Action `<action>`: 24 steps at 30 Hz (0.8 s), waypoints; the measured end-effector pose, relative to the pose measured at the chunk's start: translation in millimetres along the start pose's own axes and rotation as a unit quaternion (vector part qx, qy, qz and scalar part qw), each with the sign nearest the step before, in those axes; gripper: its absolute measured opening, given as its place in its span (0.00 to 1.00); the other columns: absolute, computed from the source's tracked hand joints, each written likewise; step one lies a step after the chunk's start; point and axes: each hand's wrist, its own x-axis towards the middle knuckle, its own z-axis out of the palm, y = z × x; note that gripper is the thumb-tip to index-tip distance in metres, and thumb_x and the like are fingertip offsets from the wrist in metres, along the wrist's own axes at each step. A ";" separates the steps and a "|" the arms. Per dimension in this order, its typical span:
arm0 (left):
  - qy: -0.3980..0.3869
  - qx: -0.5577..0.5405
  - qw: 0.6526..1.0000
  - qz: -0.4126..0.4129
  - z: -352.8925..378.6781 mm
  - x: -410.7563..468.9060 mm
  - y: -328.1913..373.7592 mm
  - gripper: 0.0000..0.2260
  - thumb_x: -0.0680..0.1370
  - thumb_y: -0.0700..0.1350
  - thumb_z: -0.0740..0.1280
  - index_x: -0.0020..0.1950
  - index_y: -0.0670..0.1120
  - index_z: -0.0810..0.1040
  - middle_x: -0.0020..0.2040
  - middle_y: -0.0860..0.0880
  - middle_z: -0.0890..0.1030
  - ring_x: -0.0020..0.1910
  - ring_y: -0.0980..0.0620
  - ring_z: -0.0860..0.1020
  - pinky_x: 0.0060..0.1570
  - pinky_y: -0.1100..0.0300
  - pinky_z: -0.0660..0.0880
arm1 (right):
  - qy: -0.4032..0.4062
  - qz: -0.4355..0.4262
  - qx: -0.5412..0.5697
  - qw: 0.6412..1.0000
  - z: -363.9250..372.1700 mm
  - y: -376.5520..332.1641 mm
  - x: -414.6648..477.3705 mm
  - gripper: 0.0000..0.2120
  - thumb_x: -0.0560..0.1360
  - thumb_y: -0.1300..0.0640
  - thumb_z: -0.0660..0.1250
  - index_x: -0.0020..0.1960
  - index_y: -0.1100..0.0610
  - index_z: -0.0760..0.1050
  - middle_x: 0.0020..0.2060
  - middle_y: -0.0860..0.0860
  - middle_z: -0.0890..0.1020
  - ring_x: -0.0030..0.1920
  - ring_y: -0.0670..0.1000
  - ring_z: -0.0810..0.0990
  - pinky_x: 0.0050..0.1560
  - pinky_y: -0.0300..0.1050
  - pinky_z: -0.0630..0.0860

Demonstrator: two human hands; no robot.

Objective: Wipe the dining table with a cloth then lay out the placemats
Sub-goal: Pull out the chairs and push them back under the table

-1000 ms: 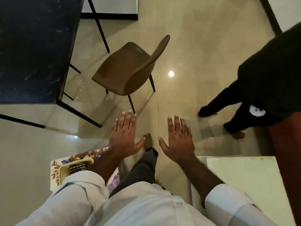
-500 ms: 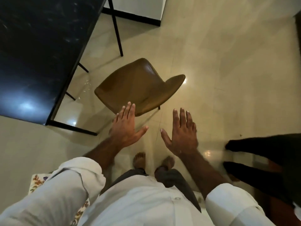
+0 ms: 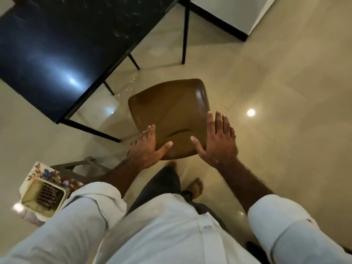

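Both hands are empty. The left hand (image 3: 146,149) and right hand (image 3: 217,141) are held out flat over the near edge of the chair (image 3: 171,107), fingers straight and close together, thumbs spread. Whether either palm touches the seat cannot be told. The table (image 3: 66,44) stands on the floor (image 3: 276,92) beyond and left of the chair, its near corner apart from the hands. Its top is dark, glossy and marbled, with a glare (image 3: 71,80) on it. Judgement: the top is hard, stiff and slick, so a cloth should glide and smears will show readily. No cloth is in view. A floral sheet (image 3: 41,172) lies at the lower left under a pale basket (image 3: 43,195); it may be a placemat, but this is not certain. If so, it is likely thin, light and flexible, best taken by a free edge once the basket is lifted off. The table's far side is cut off, the basket's contents are too dark to make out, and a sleeve (image 3: 91,202) hides part of the sheet.
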 end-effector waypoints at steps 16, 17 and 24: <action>-0.064 -0.304 0.908 -0.280 17.7 101.6 -24.9 0.54 0.65 0.84 0.68 0.85 0.63 0.59 0.81 0.48 0.72 0.74 0.38 0.77 0.73 0.34 0.75 | -0.229 -0.019 -0.086 0.969 38.3 73.2 163.6 0.57 0.77 0.19 0.58 0.88 0.46 0.32 0.89 0.60 0.45 0.86 0.70 0.54 0.82 0.70 0.61; -0.067 -0.297 0.908 -0.289 19.4 103.3 -24.1 0.55 0.64 0.84 0.69 0.85 0.61 0.60 0.80 0.47 0.72 0.74 0.38 0.77 0.72 0.34 0.75 | -0.247 -0.009 -0.080 0.966 40.1 75.9 166.3 0.57 0.77 0.19 0.59 0.88 0.46 0.32 0.89 0.59 0.45 0.86 0.70 0.56 0.81 0.70 0.62; -0.106 -0.375 0.810 -0.439 19.5 112.2 -38.3 0.57 0.62 0.69 0.86 0.83 0.49 0.64 0.74 0.41 0.78 0.69 0.34 0.80 0.69 0.34 0.78 | -0.382 0.152 0.132 0.902 56.6 88.6 183.2 0.56 0.76 0.30 0.75 0.88 0.45 0.42 0.85 0.58 0.60 0.79 0.70 0.69 0.75 0.71 0.73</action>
